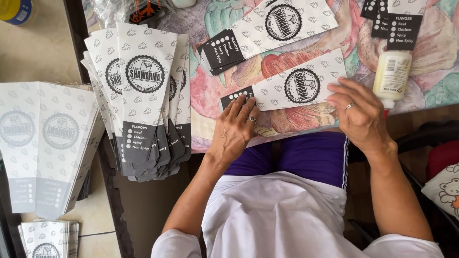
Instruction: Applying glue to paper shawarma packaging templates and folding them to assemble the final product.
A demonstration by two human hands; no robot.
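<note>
- Paper sleeve (287,88) is pressed flat on the near edge of the flowered tablecloth (430,91) by both hands; nothing is gripped.
- Left hand (234,131) lies with fingers spread on its dark end, right hand (358,112) on the far-right end.
- Judged light, thin and easily creased; best held by its edges.
- White with leaf print, round emblem, grey band.
- Glue bottle (392,76) stands just right; a fanned stack of sleeves (143,95) lies at the left.

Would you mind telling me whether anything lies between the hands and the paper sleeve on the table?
Nothing visible does: the left hand and the right hand both press flat on the paper sleeve, at opposite ends.
</note>
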